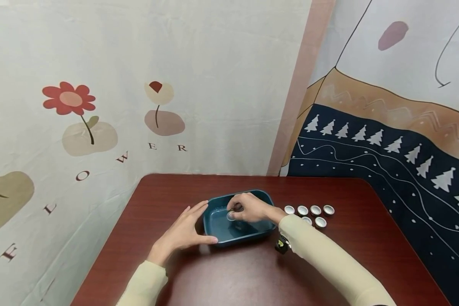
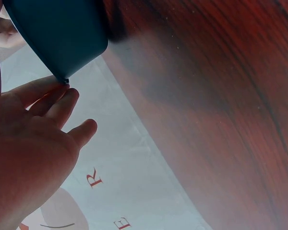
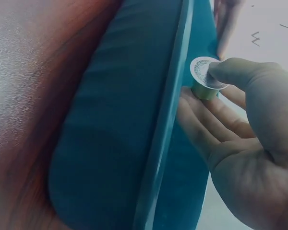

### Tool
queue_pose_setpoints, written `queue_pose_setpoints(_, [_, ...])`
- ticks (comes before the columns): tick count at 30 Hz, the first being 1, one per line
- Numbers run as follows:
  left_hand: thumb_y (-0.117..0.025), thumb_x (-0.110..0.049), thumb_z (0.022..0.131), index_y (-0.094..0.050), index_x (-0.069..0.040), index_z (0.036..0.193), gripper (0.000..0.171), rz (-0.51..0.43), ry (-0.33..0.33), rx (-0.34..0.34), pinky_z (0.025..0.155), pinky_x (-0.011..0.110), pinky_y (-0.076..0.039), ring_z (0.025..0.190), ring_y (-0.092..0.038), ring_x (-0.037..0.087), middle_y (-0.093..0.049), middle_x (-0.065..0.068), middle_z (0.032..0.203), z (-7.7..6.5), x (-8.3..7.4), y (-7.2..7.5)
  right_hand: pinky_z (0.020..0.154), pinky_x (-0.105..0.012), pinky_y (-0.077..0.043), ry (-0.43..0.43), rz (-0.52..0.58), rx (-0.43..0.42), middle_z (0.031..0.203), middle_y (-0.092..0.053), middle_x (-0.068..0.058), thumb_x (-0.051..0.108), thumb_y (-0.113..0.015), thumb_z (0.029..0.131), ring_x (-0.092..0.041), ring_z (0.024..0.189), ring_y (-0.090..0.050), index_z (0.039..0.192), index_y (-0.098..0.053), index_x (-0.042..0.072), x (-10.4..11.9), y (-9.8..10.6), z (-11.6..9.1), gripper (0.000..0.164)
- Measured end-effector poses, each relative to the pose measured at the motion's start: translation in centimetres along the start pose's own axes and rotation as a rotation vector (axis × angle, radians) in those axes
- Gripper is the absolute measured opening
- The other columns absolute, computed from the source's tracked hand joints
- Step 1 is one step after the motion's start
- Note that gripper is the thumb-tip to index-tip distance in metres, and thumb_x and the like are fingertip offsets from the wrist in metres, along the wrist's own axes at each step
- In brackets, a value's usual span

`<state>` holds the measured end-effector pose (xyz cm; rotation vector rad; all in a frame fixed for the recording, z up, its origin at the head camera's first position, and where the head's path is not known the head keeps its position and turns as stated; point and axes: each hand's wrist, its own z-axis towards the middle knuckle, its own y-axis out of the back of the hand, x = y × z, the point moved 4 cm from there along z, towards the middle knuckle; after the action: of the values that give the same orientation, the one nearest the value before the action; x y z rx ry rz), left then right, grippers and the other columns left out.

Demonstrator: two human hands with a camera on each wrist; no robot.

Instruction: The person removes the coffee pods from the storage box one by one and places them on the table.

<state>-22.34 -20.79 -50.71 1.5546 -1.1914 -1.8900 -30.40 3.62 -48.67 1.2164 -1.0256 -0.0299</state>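
Observation:
A dark teal rectangular basin (image 1: 223,229) stands on the table ahead of me. My left hand (image 1: 181,229) rests against its left end, fingers and thumb spread fairly straight along the rim. In the left wrist view, fingertips (image 2: 73,92) touch the basin's corner. Over the basin's inside, my right hand (image 1: 252,208) pinches a small coffee capsule (image 3: 200,71) between thumb and fingers. The capsule has a silver foil lid with a wide rim and a greenish body; its lid faces the thumb.
To the right of the basin, several more capsules (image 1: 315,210) stand lid up in two rows, partly hidden by my right sleeve (image 1: 321,250). The reddish-brown table (image 1: 245,276) reaches back to a printed cloth wall (image 1: 222,85). A small black device (image 1: 281,245) sits at my right wrist.

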Motion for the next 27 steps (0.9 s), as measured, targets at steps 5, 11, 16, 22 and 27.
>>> queue_pose_setpoints(5, [-0.095,-0.071,0.08,-0.042,-0.003,0.173,0.127,0.006,0.003,0.002,0.141,0.074,-0.023,0.17,-0.036,0.047,-0.039,0.011,0.184,0.0,0.0,0.1,0.1,-0.031,-0.068,0.024,0.039,-0.043,0.126,-0.081,-0.006,0.021,-0.076,0.11,-0.016,0.111,-0.08,0.13,-0.08,0.006,-0.1,0.8,-1.5,0.025])
queue_pose_setpoints(11, [-0.096,-0.068,0.08,-0.042,-0.004,0.174,0.126,-0.002,0.013,0.004,0.14,0.075,-0.024,0.17,-0.034,0.05,-0.039,0.012,0.184,0.1,0.0,0.1,0.099,-0.029,-0.068,0.031,0.065,-0.097,0.127,-0.082,-0.005,0.024,-0.074,0.111,-0.012,0.108,-0.078,0.129,-0.081,0.009,-0.2,1.5,-2.8,0.025])
queue_pose_setpoints(16, [-0.097,-0.068,0.079,-0.042,-0.004,0.174,0.126,-0.017,0.025,0.007,0.139,0.076,-0.025,0.171,-0.032,0.052,-0.038,0.011,0.184,0.1,0.1,0.0,0.09,-0.025,-0.064,0.016,0.163,-0.135,0.118,-0.082,-0.004,0.023,-0.074,0.111,-0.013,0.098,-0.075,0.128,-0.081,0.009,-0.2,2.4,-3.8,0.023])
queue_pose_setpoints(22, [-0.096,-0.07,0.079,-0.042,-0.003,0.174,0.128,-0.017,0.014,0.003,0.14,0.075,-0.025,0.17,-0.033,0.052,-0.039,0.012,0.184,0.1,0.1,0.1,0.078,-0.029,-0.068,-0.012,0.298,-0.141,0.112,-0.08,-0.01,0.016,-0.073,0.111,-0.031,0.087,-0.08,0.127,-0.077,0.009,-0.2,3.2,-5.1,0.018])
queue_pose_setpoints(27, [-0.096,-0.071,0.078,-0.042,-0.004,0.174,0.129,-0.008,0.016,0.004,0.139,0.075,-0.025,0.171,-0.032,0.052,-0.039,0.011,0.185,0.1,0.1,0.1,0.08,-0.05,-0.071,-0.021,0.338,-0.149,0.117,-0.079,-0.014,0.016,-0.071,0.112,-0.036,0.085,-0.08,0.13,-0.074,0.009,-0.3,3.7,-6.2,0.019])
